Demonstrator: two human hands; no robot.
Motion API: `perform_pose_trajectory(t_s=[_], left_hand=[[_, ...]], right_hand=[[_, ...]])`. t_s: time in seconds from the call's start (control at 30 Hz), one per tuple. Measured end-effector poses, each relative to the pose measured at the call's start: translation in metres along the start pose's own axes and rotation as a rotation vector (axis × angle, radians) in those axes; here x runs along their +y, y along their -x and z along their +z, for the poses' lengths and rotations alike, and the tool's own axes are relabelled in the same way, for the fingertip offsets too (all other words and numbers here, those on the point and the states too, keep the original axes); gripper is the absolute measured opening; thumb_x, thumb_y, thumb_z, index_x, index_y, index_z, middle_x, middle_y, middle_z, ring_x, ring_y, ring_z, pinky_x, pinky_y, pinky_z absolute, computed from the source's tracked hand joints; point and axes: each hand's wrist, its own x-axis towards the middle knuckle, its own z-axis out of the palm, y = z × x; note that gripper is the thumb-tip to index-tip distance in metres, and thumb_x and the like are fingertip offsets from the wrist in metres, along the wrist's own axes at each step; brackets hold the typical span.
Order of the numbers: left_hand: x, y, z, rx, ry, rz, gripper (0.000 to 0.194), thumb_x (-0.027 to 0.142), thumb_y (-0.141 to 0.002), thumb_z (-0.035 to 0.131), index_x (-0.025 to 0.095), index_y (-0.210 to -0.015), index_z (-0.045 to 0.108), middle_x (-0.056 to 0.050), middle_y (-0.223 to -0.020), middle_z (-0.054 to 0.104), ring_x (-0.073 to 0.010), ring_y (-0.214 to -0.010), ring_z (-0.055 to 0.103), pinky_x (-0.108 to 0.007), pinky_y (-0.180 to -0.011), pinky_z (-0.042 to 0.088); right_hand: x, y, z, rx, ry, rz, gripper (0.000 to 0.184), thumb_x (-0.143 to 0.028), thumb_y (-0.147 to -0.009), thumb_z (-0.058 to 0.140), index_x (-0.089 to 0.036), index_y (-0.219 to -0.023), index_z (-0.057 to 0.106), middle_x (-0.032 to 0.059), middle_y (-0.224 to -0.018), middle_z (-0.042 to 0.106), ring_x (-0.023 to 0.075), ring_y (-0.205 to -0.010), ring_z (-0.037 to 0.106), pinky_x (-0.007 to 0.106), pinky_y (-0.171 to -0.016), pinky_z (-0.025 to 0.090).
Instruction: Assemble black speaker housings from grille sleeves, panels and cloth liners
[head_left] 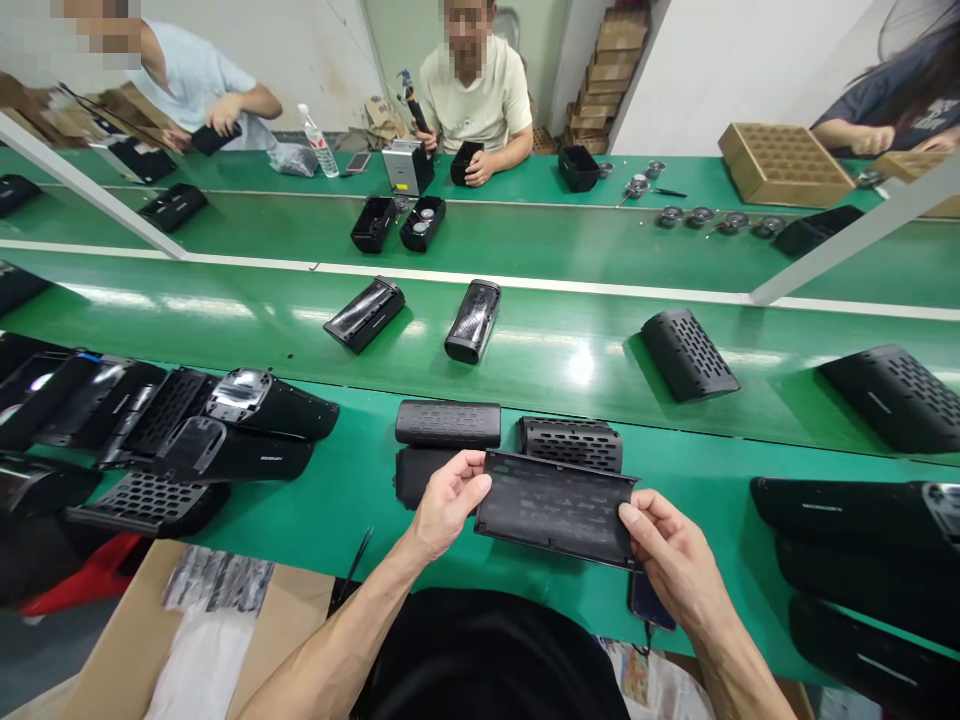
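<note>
Currently, both hands are grasping one black panel (555, 508) by its two short ends, so neither hand is lying nearer to it than the other. The left hand (450, 505) is pinching the left end near its far corner, thumb uppermost; the right hand (664, 545) is pressing its thumb on the right end, with the fingers partly hidden behind the edge. The panel is extending between them in front of the person's body, above the near edge of the green table (337, 515). Its long axis is running crosswise from hand to hand — not away from the body — with the right end sitting slightly closer to the person. Directly beyond the panel, a slotted cover (574, 440) is lying with its long axis also running crosswise, roughly parallel. The panel is overlapping its near side in view — whether the two are touching cannot be told. A second cover (448, 422) is lying just left of the first, beyond the left hand, while a phone (649, 603) is resting beside the right hand, partly covered.
</note>
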Motion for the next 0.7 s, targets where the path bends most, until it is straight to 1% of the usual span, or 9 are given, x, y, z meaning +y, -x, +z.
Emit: perform_pose_trajectory(t_s=[0.1, 0.23, 0.33, 0.4, 0.5, 0.57, 0.6, 0.63, 0.7], left_hand=[[0.000, -0.001, 0.000, 0.013, -0.011, 0.001, 0.036, 0.045, -0.091, 0.075, 0.018, -0.115, 0.071, -0.004, -0.093, 0.069, -0.0173, -0.088, 0.063, -0.027, -0.081, 0.052], [0.000, -0.004, 0.001, 0.028, -0.018, 0.001, 0.037, 0.045, -0.092, 0.074, 0.017, -0.114, 0.071, -0.005, -0.093, 0.070, -0.0168, -0.086, 0.064, -0.027, -0.080, 0.053], [0.000, -0.007, 0.002, 0.051, 0.002, -0.011, 0.038, 0.047, -0.091, 0.075, 0.017, -0.113, 0.071, -0.005, -0.093, 0.071, -0.0163, -0.083, 0.065, -0.027, -0.078, 0.055], [0.002, -0.009, 0.001, 0.062, 0.033, -0.055, 0.041, 0.050, -0.089, 0.077, 0.017, -0.112, 0.070, -0.004, -0.091, 0.071, -0.0144, -0.072, 0.065, -0.026, -0.067, 0.055], [0.009, -0.011, 0.000, 0.080, 0.125, -0.134, 0.048, 0.055, -0.085, 0.079, 0.018, -0.113, 0.069, 0.000, -0.080, 0.066, -0.0093, -0.051, 0.054, -0.021, -0.043, 0.045], [0.013, -0.011, 0.002, 0.052, 0.260, -0.126, 0.054, 0.062, -0.086, 0.076, 0.018, -0.117, 0.069, 0.000, -0.075, 0.064, -0.0092, -0.047, 0.052, -0.020, -0.039, 0.041], [0.014, -0.011, 0.005, 0.021, 0.346, -0.089, 0.061, 0.067, -0.085, 0.074, 0.019, -0.122, 0.069, -0.001, -0.078, 0.067, -0.0110, -0.051, 0.056, -0.022, -0.042, 0.045], [0.014, -0.012, 0.008, -0.024, 0.431, -0.031, 0.069, 0.071, -0.082, 0.075, 0.021, -0.128, 0.068, -0.004, -0.085, 0.071, -0.0143, -0.060, 0.063, -0.025, -0.050, 0.051], [0.014, -0.015, 0.018, -0.125, 0.553, 0.094, 0.084, 0.072, -0.070, 0.085, 0.026, -0.137, 0.065, -0.010, -0.108, 0.076, -0.0244, -0.087, 0.073, -0.035, -0.075, 0.060]], right_hand=[[-0.001, -0.001, 0.003, 0.002, -0.042, 0.032, 0.038, -0.056, -0.083, 0.084, -0.024, -0.087, 0.064, -0.0029, -0.067, 0.049, 0.0135, -0.061, 0.041, 0.025, -0.054, 0.036], [-0.004, -0.001, 0.009, -0.033, -0.148, 0.078, 0.040, -0.058, -0.086, 0.080, -0.024, -0.078, 0.062, -0.0026, -0.068, 0.047, 0.0136, -0.060, 0.041, 0.026, -0.055, 0.040], [-0.006, -0.002, 0.015, -0.044, -0.181, 0.113, 0.040, -0.058, -0.084, 0.082, -0.024, -0.077, 0.061, -0.0036, -0.067, 0.046, 0.0130, -0.057, 0.040, 0.026, -0.051, 0.040], [-0.007, -0.004, 0.018, -0.053, -0.210, 0.146, 0.040, -0.059, -0.082, 0.083, -0.025, -0.078, 0.062, -0.0042, -0.065, 0.045, 0.0129, -0.055, 0.041, 0.025, -0.048, 0.041], [-0.009, -0.008, 0.022, -0.062, -0.264, 0.181, 0.041, -0.059, -0.079, 0.086, -0.025, -0.078, 0.064, -0.0044, -0.061, 0.047, 0.0128, -0.052, 0.042, 0.025, -0.046, 0.042], [-0.013, -0.012, 0.030, -0.049, -0.299, 0.200, 0.043, -0.061, -0.075, 0.087, -0.025, -0.077, 0.063, -0.0044, -0.059, 0.049, 0.0127, -0.051, 0.043, 0.025, -0.045, 0.042], [-0.015, -0.013, 0.036, -0.037, -0.313, 0.221, 0.045, -0.062, -0.073, 0.089, -0.025, -0.077, 0.063, -0.0044, -0.060, 0.050, 0.0129, -0.051, 0.044, 0.025, -0.045, 0.042], [-0.018, -0.014, 0.043, -0.022, -0.324, 0.245, 0.047, -0.063, -0.070, 0.090, -0.026, -0.077, 0.062, -0.0044, -0.060, 0.052, 0.0132, -0.051, 0.046, 0.025, -0.045, 0.042], [-0.021, -0.018, 0.062, -0.015, -0.325, 0.290, 0.051, -0.065, -0.066, 0.091, -0.026, -0.080, 0.061, -0.0040, -0.064, 0.058, 0.0139, -0.052, 0.052, 0.024, -0.047, 0.044]])
